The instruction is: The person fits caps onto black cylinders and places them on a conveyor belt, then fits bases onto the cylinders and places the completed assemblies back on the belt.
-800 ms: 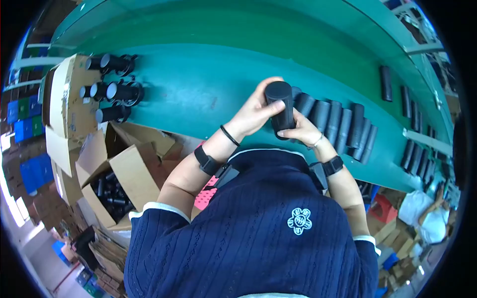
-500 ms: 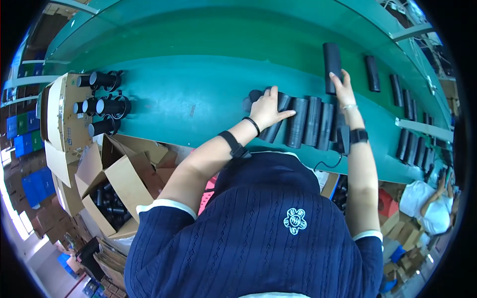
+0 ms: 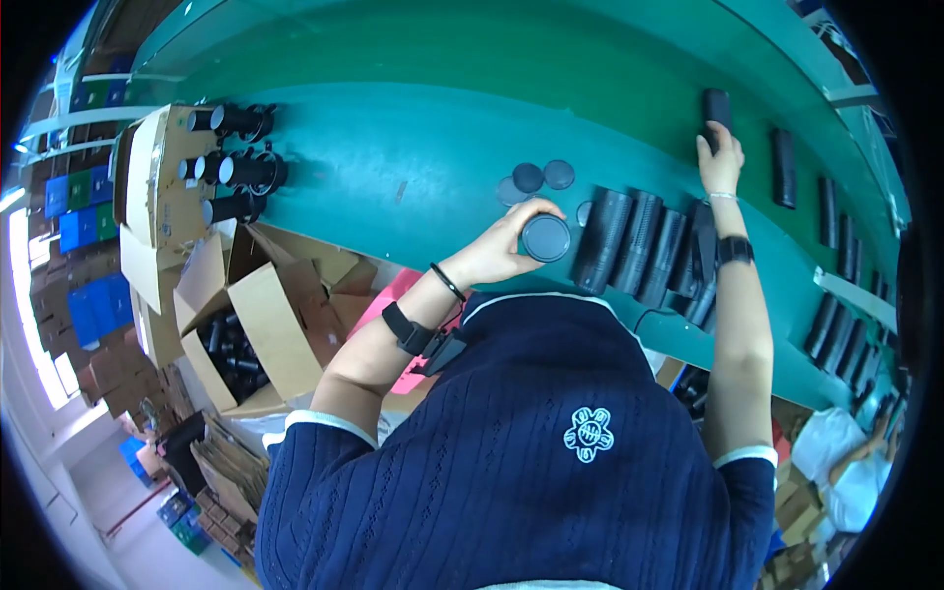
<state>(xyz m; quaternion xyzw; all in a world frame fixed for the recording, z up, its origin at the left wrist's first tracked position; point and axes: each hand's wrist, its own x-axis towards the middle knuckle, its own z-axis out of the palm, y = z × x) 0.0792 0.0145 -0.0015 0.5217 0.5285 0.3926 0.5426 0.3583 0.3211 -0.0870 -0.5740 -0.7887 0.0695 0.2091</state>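
My left hand is closed around a black cylinder turned end-on, so that its round dark end faces up. Flat round discs lie just beyond that hand, among them a black disc and a grey disc. To its right, a row of black ribbed cylinders lies side by side on the bench. Farther out, my right hand grips the near end of another black cylinder over the dark green strip.
Black cylindrical parts stand at the bench's left end beside a cardboard box. An open carton of black parts sits below the edge. More black cylinders lie along the right, where another person is partly visible.
My left hand has lifted a cylinder off the left of the row and turned it end-up, uncovering the discs. My right hand has moved farther out with its cylinder. The view has shifted slightly.
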